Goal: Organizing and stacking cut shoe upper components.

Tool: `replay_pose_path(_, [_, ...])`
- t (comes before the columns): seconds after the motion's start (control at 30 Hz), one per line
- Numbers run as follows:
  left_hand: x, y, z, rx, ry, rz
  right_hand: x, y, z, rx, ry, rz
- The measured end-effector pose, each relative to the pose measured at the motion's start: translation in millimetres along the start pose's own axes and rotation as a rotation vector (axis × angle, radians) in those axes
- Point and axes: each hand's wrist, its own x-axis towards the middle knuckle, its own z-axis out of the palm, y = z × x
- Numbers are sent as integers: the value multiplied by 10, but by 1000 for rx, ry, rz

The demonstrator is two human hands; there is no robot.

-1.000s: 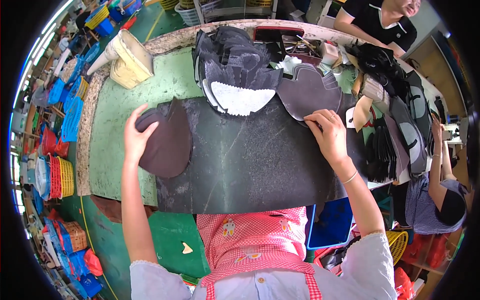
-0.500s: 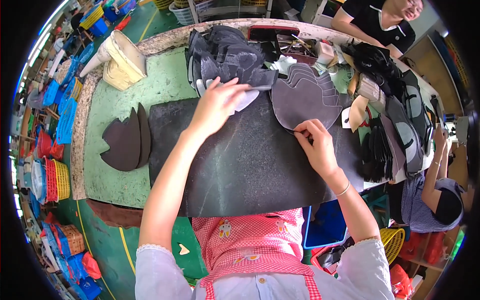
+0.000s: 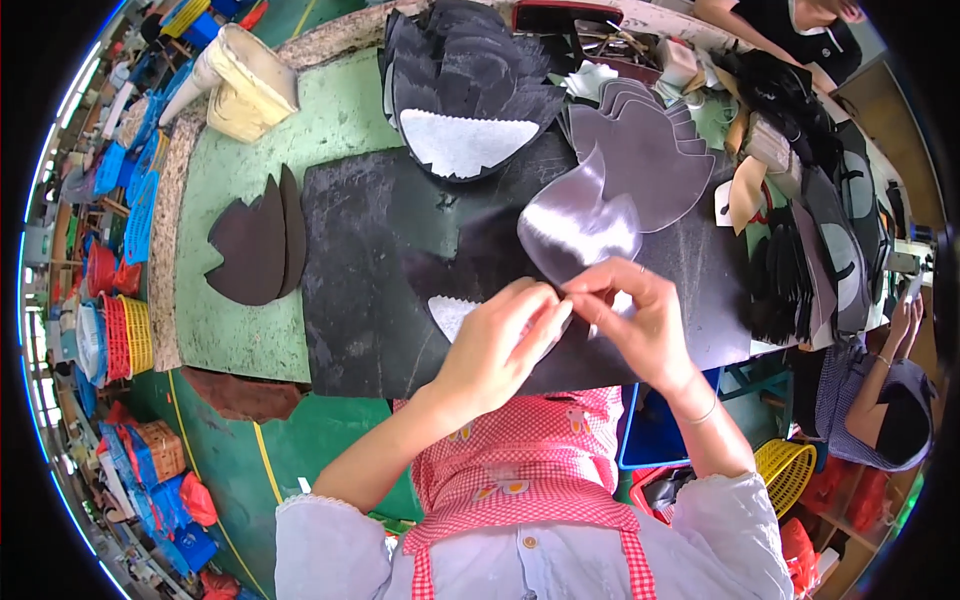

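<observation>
My left hand pinches the edge of a black cut piece with a white patch, blurred and partly hidden behind my fingers. Touching it at the fingertips, my right hand is closed on a glossy dark cut piece with a pointed, notched outline that stands tilted up over the board. Both edges meet where my fingers come together. Beyond my hands lies a pile of black pieces, the front one with a white patch. To its right is a fanned stack of smooth dark pieces.
A black board covers the middle of the green table. Two dark pieces lie left; a crusted pale pot stands behind them. More black parts crowd the right side. Another person's arm rests at the far edge.
My left hand has come nearer from the pile with a white-patched black piece. My right hand has lifted a dark piece off the fanned stack, and both hands now meet.
</observation>
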Motion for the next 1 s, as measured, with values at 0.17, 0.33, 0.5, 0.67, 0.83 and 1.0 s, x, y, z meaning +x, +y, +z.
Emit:
replay_pose_path(0.17, [1, -16, 57, 183, 13, 39, -209, -49, 71, 75, 54, 28])
replay_pose_path(0.33, [-60, -6, 90, 182, -23, 47, -286, -98, 21, 68, 35, 35])
replay_pose_path(0.5, [-76, -7, 196, 240, 38, 66, -253, -133, 76, -65, 99, 15])
replay_pose_path(0.67, [-121, -196, -101, -695, -286, -350, -174, 114, -145, 365, 163, 199])
replay_pose_path(0.83, [-41, -15, 36, -567, -174, -448, -161, -19, 3, 549, -82, 230])
replay_pose_path(1.0, [-157, -236, 223, -344, -81, 106, -146, -185, 85, -207, -74, -20])
